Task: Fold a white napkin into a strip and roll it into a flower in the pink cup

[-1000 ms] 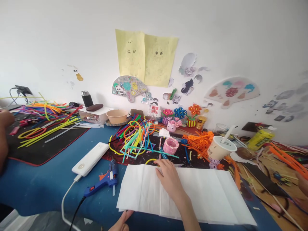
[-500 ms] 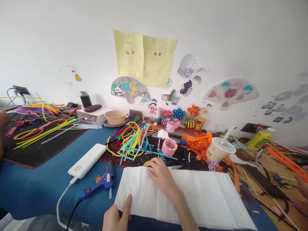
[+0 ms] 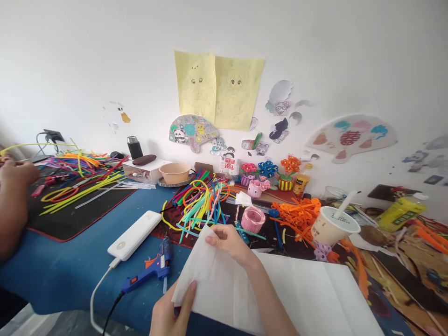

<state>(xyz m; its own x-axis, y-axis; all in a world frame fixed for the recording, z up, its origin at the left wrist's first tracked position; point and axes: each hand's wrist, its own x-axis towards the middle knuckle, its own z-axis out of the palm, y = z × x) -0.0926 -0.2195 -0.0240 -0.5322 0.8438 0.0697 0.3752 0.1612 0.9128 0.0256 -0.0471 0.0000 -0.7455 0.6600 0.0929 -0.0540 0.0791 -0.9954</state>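
A long white sheet of paper [image 3: 308, 284] with creases lies across the front of the table, its left end raised off the surface. My left hand [image 3: 175, 308] grips the lower left corner, thumb on top and fingers hidden underneath. At the upper left corner my right hand [image 3: 229, 242] pinches the edge between thumb and fingers. Left of the paper lies a blue glue gun [image 3: 150, 270] with a clear glue stick poking out. Just beyond the right hand stands a pink pipe-cleaner pot [image 3: 252, 219].
A white power bank [image 3: 135, 234] with a cable sits left. Behind are a heap of pipe cleaners [image 3: 199, 205], a tan bowl [image 3: 175, 172] and pipe-cleaner flowers [image 3: 268, 169]. A lidded cup [image 3: 334, 226] stands right. Another person's hand [image 3: 17, 172] holds a yellow pipe cleaner at far left.
My right hand has taken hold of the paper's upper left corner and lifted that end. The view has turned slightly left, and more of the other person's arm shows.
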